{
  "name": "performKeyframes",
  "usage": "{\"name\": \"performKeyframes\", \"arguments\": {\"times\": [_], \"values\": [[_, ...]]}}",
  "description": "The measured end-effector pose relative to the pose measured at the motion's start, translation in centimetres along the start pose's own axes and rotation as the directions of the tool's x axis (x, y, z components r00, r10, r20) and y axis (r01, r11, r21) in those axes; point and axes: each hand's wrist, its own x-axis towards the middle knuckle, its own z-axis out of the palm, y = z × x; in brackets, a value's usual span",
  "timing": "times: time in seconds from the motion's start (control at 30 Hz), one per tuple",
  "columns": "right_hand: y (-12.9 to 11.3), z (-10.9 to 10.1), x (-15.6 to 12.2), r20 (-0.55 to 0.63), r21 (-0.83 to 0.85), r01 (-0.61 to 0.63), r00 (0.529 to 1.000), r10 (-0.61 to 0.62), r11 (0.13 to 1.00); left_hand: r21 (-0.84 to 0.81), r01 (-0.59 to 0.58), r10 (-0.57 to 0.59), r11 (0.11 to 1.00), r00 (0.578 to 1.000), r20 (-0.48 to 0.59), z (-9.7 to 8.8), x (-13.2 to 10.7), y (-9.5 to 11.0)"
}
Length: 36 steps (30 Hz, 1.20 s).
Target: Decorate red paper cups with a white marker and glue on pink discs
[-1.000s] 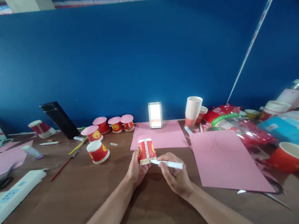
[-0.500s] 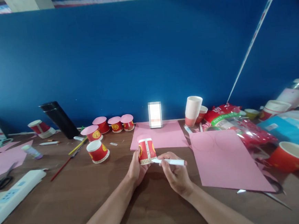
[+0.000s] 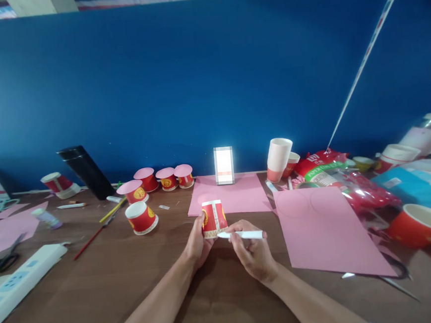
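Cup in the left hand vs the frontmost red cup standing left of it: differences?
The held cup is gripped by the left hand; the standing cup rests on the table.
The held cup turns a white vertical stripe to the camera; the standing cup shows a yellow emblem on its right side.
Both are red, with a patterned band near the bottom.

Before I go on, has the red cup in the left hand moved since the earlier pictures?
Yes, slightly: the red cup in the left hand has shifted a little to the right against the pink sheet behind it.
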Motion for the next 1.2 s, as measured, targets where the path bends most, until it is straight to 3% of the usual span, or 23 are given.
{"name": "performKeyframes", "arguments": {"times": [0.5, 1.2], "values": [[1.0, -0.6, 0.7, -0.057, -0.045, -0.085, 0.995, 0.082, 0.995, -0.005, 0.013, -0.013, 1.000, 1.000, -0.023, -0.2, -0.2, 0.1], [0.5, -0.2, 0.4, -0.046, 0.043, -0.061, 0.997, 0.063, 0.997, 0.080, -0.063, 0.062, 0.995, 0.998, 0.018, -0.2, -0.2, -0.4]]}}
